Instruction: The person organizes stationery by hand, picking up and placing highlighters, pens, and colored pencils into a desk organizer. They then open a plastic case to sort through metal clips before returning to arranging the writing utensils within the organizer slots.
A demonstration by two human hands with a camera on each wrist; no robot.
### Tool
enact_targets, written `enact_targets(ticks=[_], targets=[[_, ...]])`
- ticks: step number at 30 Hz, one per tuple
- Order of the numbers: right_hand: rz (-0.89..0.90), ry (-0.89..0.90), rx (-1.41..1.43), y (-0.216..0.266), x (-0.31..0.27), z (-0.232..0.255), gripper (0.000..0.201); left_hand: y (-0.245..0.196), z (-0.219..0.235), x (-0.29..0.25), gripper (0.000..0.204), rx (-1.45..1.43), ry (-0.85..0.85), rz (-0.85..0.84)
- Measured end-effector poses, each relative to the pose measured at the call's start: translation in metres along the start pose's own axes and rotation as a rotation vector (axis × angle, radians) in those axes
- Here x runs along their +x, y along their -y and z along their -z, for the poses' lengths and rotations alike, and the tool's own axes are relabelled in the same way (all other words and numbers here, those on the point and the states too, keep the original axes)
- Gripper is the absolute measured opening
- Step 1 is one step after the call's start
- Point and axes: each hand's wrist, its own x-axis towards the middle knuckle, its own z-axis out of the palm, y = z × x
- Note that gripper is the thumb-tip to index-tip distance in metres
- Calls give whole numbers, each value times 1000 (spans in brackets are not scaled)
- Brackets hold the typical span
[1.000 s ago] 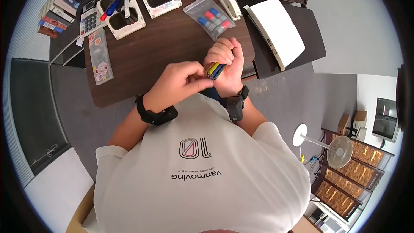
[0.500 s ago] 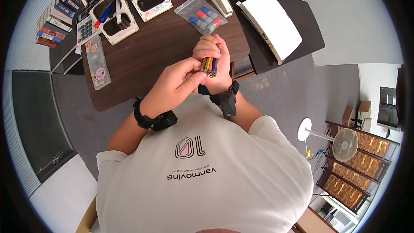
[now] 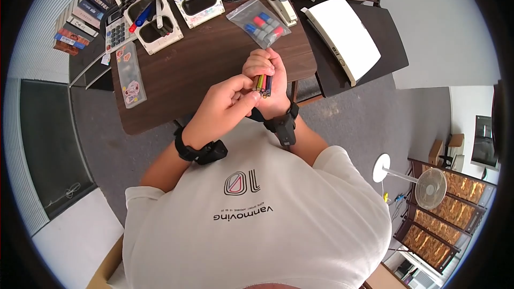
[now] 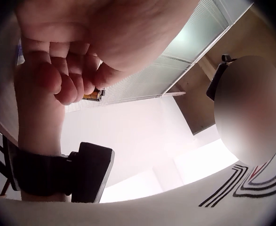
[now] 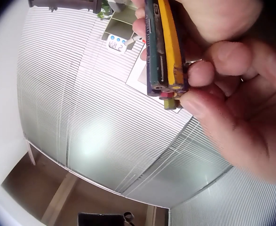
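Observation:
A bundle of several coloured pencils (image 3: 263,84), yellow, red and dark blue among them, is gripped by the curled fingers of the right hand (image 3: 270,72) above the near table edge. The left hand (image 3: 222,108) holds its thumb and fingertips around the near ends. In the right wrist view, green and yellow pencils (image 5: 172,44) stand out from the right palm, a shorter olive end juts below them, and the left hand (image 5: 241,103) pinches beside these ends. The left wrist view shows the left hand (image 4: 86,37) with curled fingers; that view mostly hides the bundle.
On the brown table (image 3: 187,59) lie a clear bag of markers (image 3: 259,24), a stapler (image 3: 282,6), white organisers (image 3: 152,13) and a stickered case (image 3: 130,77). A calculator (image 3: 116,35) and books stand left. Rightward, a white box (image 3: 345,35) rests on a dark surface.
The pencil bundle has turned more upright, its near ends facing the body. Both hands stay together around it; the head view has shifted slightly back and forth.

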Motion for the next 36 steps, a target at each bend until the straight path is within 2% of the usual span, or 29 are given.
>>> enact_targets(ticks=[5,8,13,16,21,23,30,36], targets=[[19,-6,22,1,1,2,24,10,-7,7,11,53,-67,-77],[46,-6,5,6,4,6,23,7,-7,10,13,113,-92,-51],[106,-43,-10,1,8,0,21,0,-3,14,13,-166,-91,72],[91,-47,11,-8,15,-12,22,-19,0,14,13,-83,-95,67],[-41,72,-53,-12,22,-29,17,-51,-7,21,11,-6,-90,-22],[-34,86,-42,-19,22,-35,18,-58,-10,24,11,43,-86,-68],[-49,154,-1,-14,19,-42,23,-57,-29,37,12,144,-153,-225],[-71,173,29,-11,18,-40,25,-52,-30,41,11,214,-154,-208]])
